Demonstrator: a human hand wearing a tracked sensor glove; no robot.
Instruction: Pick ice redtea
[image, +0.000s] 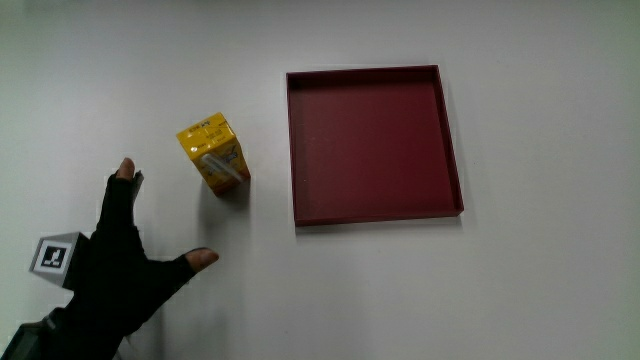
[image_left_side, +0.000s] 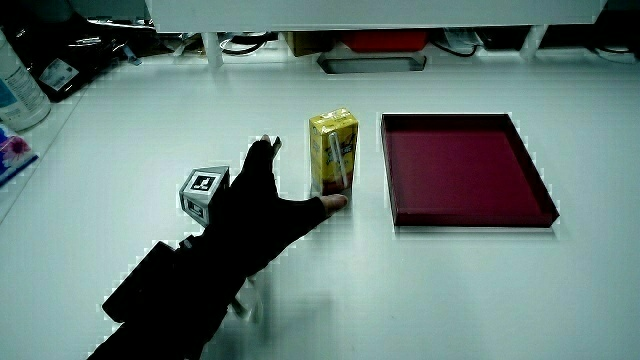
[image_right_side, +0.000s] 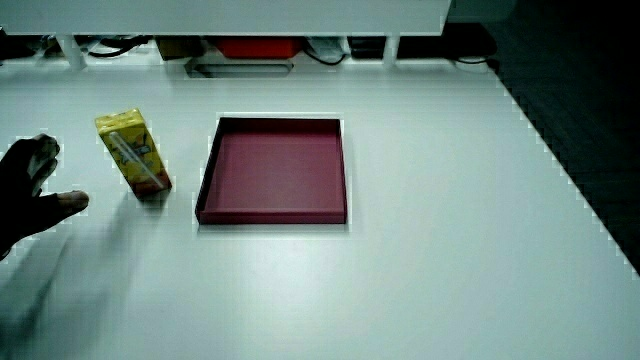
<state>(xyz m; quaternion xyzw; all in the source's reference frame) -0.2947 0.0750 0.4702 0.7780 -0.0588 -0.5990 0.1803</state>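
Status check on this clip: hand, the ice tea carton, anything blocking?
Hand open, fingers spread, beside the yellow tea carton, not touching. Carton upright on the table, beside the empty red tray. Nothing between hand and carton.

Even, bright overhead light, soft shadows.
The white table (image: 520, 290) washed pale; the carton (image: 213, 152) cast a faint shadow toward five o'clock (side views looked dimmer, vignetted).

I see a white table (image_left_side: 480, 290). A low partition (image_left_side: 380, 12) edges it, with cables (image_left_side: 240, 42) underneath.
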